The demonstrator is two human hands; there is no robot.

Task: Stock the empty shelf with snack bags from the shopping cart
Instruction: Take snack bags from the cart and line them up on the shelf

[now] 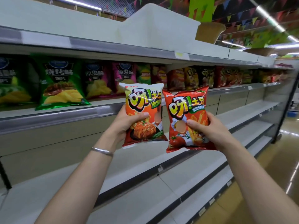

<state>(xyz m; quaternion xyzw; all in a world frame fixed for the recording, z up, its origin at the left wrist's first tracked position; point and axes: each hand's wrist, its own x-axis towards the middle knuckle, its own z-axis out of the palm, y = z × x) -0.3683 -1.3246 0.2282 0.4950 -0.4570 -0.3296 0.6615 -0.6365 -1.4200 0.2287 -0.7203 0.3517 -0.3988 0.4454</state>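
Observation:
My left hand (127, 122) grips an orange snack bag with a white top (144, 101), thumb across its front. My right hand (208, 128) grips a red snack bag (186, 109) the same way. Both bags are upright, side by side and almost touching, held in the air in front of the shelving. Behind and below them runs a bare white shelf (145, 159). The shopping cart is out of view.
The shelf above holds a row of chip bags, among them a green bag (59, 84) at the left. Bare white shelves (246, 110) run to the right and below. A tan floor (275, 175) lies at the right. Bunting hangs from the ceiling.

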